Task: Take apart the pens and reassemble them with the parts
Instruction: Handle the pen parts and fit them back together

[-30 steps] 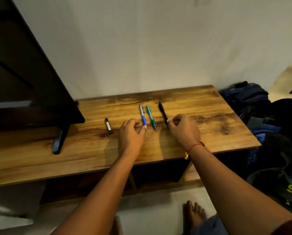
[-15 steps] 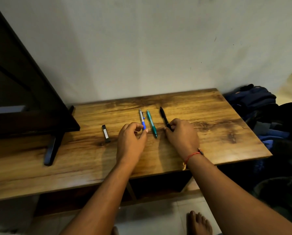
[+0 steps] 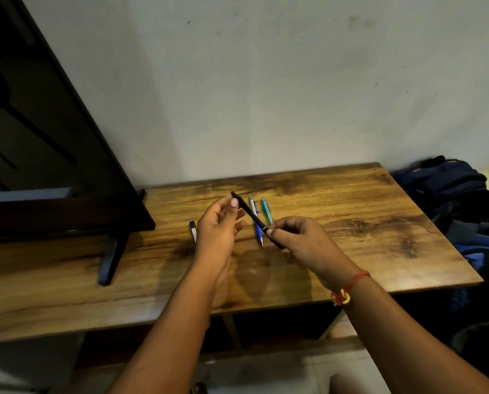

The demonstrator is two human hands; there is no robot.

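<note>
Black pen point(image 3: 249, 213) held off the wooden table point(image 3: 351, 223), slanting from upper left to lower right between both hands. Right hand point(image 3: 303, 243) pinches its lower end, fingers curled round the barrel. Left hand point(image 3: 216, 234) at the upper end: thumb tip against the pen, fingers loosely curled beside it; cannot tell if it actually grips. Behind the black pen, a blue-and-white pen point(image 3: 258, 233) and a teal pen point(image 3: 266, 210) lie side by side on the table. Small black piece point(image 3: 192, 231) lies just left of the left hand.

Black pen point(image 3: 249, 214) in right hand point(image 3: 303, 245), top end by left hand point(image 3: 217, 231), above table point(image 3: 351, 209)
</note>
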